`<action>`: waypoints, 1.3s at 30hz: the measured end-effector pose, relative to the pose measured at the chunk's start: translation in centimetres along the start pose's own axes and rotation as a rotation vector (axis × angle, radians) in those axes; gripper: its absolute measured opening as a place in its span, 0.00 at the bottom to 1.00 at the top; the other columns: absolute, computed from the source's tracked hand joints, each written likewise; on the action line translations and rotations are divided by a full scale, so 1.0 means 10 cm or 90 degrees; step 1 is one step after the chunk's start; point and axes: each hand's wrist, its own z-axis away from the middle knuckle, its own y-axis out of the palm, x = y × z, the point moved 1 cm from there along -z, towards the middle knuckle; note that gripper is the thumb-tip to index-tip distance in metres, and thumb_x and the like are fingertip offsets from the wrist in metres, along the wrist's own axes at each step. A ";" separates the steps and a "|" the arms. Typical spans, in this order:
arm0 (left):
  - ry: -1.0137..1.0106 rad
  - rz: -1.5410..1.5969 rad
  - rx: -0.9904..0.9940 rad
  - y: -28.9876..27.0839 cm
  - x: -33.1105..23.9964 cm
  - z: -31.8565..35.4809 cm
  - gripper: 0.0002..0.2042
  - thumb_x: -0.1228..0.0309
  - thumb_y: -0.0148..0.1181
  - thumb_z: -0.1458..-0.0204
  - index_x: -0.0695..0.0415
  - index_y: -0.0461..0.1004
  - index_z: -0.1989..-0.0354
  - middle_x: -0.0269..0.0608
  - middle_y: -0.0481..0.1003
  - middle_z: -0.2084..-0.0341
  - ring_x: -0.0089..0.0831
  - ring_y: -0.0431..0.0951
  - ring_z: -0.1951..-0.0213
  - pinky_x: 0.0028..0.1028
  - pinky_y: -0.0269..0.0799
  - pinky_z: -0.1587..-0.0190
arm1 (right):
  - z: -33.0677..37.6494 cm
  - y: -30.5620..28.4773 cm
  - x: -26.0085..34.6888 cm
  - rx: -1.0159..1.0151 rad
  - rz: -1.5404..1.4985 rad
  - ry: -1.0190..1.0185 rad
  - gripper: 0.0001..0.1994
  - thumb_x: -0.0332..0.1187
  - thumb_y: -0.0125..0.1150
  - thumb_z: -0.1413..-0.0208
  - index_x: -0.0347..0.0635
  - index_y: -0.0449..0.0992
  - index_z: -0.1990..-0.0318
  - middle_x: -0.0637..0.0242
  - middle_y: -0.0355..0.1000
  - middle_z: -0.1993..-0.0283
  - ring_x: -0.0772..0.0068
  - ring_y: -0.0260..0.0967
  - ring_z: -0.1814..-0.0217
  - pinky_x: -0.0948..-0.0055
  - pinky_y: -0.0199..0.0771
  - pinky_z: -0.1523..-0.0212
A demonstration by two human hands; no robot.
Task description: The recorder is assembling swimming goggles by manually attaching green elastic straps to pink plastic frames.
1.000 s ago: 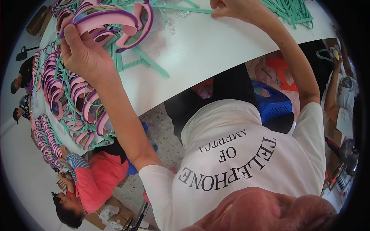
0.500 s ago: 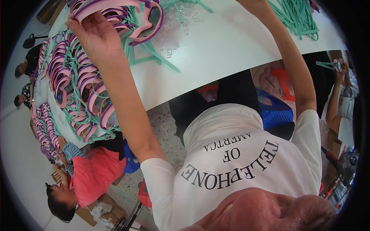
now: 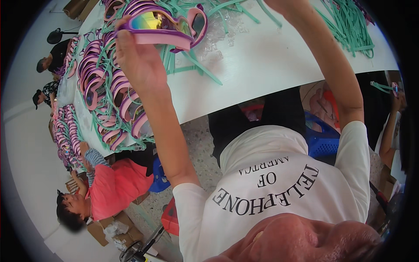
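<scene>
My left hand is closed on the rim of pink-and-purple goggles with a shiny yellow mirrored lens. It lifts them above the white table, beside the rows of similar goggles. The upper edge cuts off my right hand, so its fingers do not show. A loose green strap lies close to it. Green straps and small clear plastic buckles are scattered beyond the held goggles.
Rows of goggles with green straps cover the table's left side. A bundle of green straps lies at the far right. A person in a red top works at the left, another person at the right. A blue stool stands by me.
My left hand has turned the goggles so that the mirrored lens shows, and they sit lower in the picture. The whole view has shifted a little; a loose green strap now shows by my right hand.
</scene>
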 end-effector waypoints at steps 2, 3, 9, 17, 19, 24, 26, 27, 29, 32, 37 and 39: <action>0.048 -0.129 -0.016 0.11 0.03 0.12 0.12 0.72 0.63 0.38 0.62 0.79 0.48 0.39 0.78 0.52 0.27 0.76 0.50 0.33 0.74 0.42 | 0.12 0.12 0.02 0.081 -0.011 0.114 0.11 0.35 0.67 0.39 0.37 0.85 0.56 0.71 0.80 0.69 0.86 0.73 0.71 0.84 0.67 0.75; 0.051 -0.131 -0.018 0.21 0.01 0.22 0.12 0.72 0.63 0.38 0.62 0.79 0.48 0.39 0.78 0.52 0.27 0.76 0.50 0.33 0.74 0.42 | 0.18 0.16 0.06 0.084 -0.013 0.112 0.11 0.35 0.67 0.39 0.37 0.85 0.56 0.71 0.80 0.69 0.86 0.73 0.71 0.84 0.67 0.75; 0.099 -0.363 0.002 0.36 0.08 0.58 0.14 0.77 0.65 0.43 0.67 0.80 0.49 0.45 0.80 0.51 0.30 0.78 0.47 0.30 0.70 0.39 | 0.47 0.30 0.07 0.221 -0.078 0.241 0.12 0.34 0.68 0.40 0.40 0.78 0.52 0.71 0.80 0.66 0.85 0.73 0.70 0.83 0.69 0.73; 0.051 -0.302 -0.033 0.42 0.19 0.74 0.14 0.80 0.71 0.51 0.64 0.83 0.54 0.44 0.80 0.52 0.34 0.77 0.46 0.34 0.70 0.40 | 0.53 0.39 -0.14 0.244 -0.181 0.229 0.12 0.25 0.69 0.43 0.39 0.76 0.53 0.70 0.78 0.66 0.83 0.74 0.67 0.82 0.73 0.67; 0.098 -0.365 0.007 0.42 0.21 0.76 0.14 0.80 0.73 0.53 0.63 0.84 0.56 0.42 0.81 0.54 0.36 0.77 0.46 0.35 0.70 0.39 | 0.56 0.37 -0.23 0.262 -0.239 0.163 0.13 0.23 0.70 0.45 0.38 0.76 0.54 0.69 0.78 0.66 0.83 0.74 0.66 0.82 0.73 0.65; 0.130 -0.460 0.041 0.46 0.16 0.79 0.16 0.79 0.76 0.58 0.61 0.85 0.58 0.39 0.82 0.57 0.37 0.78 0.47 0.41 0.70 0.38 | 0.70 0.36 -0.24 0.207 -0.137 0.010 0.11 0.22 0.70 0.44 0.37 0.75 0.56 0.69 0.78 0.66 0.82 0.74 0.65 0.82 0.73 0.65; 0.133 -0.459 0.044 0.47 0.16 0.78 0.16 0.79 0.76 0.60 0.61 0.85 0.58 0.38 0.82 0.58 0.37 0.78 0.48 0.42 0.69 0.37 | 0.74 0.34 -0.24 0.200 -0.115 -0.069 0.10 0.21 0.70 0.44 0.37 0.75 0.57 0.69 0.78 0.67 0.82 0.75 0.66 0.81 0.73 0.65; 0.180 -0.475 0.088 0.47 0.16 0.76 0.16 0.78 0.77 0.60 0.60 0.85 0.59 0.37 0.83 0.58 0.36 0.79 0.49 0.43 0.69 0.37 | 0.75 0.32 -0.25 0.219 -0.235 0.080 0.10 0.22 0.70 0.43 0.38 0.75 0.57 0.68 0.78 0.67 0.82 0.75 0.66 0.81 0.73 0.65; 0.227 -0.489 0.123 0.47 0.19 0.77 0.16 0.78 0.77 0.60 0.60 0.86 0.59 0.37 0.83 0.58 0.35 0.79 0.50 0.44 0.69 0.37 | 0.79 0.30 -0.29 0.239 -0.348 0.236 0.09 0.22 0.70 0.43 0.38 0.75 0.58 0.68 0.78 0.68 0.81 0.75 0.66 0.81 0.73 0.65; 0.207 -0.513 0.117 0.46 0.28 0.81 0.15 0.77 0.76 0.59 0.58 0.86 0.60 0.35 0.83 0.58 0.33 0.78 0.50 0.40 0.70 0.39 | 0.84 0.25 -0.39 0.216 -0.366 0.293 0.09 0.23 0.70 0.43 0.38 0.76 0.59 0.69 0.78 0.69 0.81 0.76 0.67 0.82 0.74 0.66; 0.149 -0.515 -0.009 0.51 0.35 0.90 0.13 0.76 0.76 0.57 0.56 0.87 0.60 0.33 0.83 0.59 0.31 0.77 0.52 0.32 0.71 0.44 | 0.90 0.25 -0.42 0.187 -0.108 0.245 0.08 0.33 0.65 0.36 0.38 0.82 0.57 0.68 0.81 0.62 0.79 0.77 0.65 0.78 0.77 0.62; 0.154 -0.527 -0.009 0.57 0.33 0.87 0.13 0.76 0.76 0.57 0.56 0.87 0.60 0.33 0.83 0.59 0.31 0.77 0.53 0.31 0.72 0.45 | 0.91 0.22 -0.35 0.168 -0.106 0.256 0.07 0.31 0.66 0.37 0.37 0.82 0.58 0.68 0.80 0.63 0.80 0.76 0.65 0.78 0.77 0.61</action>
